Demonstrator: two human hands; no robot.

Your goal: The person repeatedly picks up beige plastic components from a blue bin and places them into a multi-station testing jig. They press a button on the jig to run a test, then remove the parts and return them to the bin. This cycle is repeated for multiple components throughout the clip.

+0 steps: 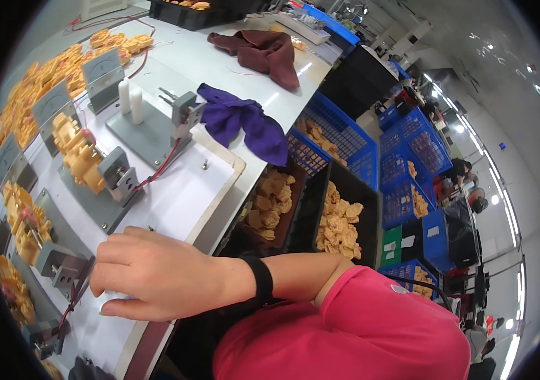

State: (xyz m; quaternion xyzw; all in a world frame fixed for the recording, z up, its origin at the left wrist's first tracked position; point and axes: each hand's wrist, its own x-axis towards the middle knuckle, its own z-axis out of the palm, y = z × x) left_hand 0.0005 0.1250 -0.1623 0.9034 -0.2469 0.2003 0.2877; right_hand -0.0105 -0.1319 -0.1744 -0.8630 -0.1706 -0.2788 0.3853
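Observation:
My right hand [156, 275], with a black band at the wrist, reaches leftward over the white worktop. Its fingers are curled with the thumb below them; the fingertips are hidden, so what they hold, if anything, cannot be made out. Just beyond the knuckles is a grey clamp block [61, 266] with red and black wires. It presses against a tan molded plastic piece [24, 221]. Another tan piece [80, 152] sits in the neighboring fixture, against its grey clamp [118, 174]. A third fixture has a bare grey plate [146, 139] with two white posts [132, 101]. My left hand is out of view.
Many tan pieces [42, 88] are heaped behind the upright meter panels [102, 69]. A purple cloth [244, 120] and a brown cloth [263, 54] lie on the table. Beside its edge stand a black bin [308, 209] and a blue crate [362, 142] holding tan pieces.

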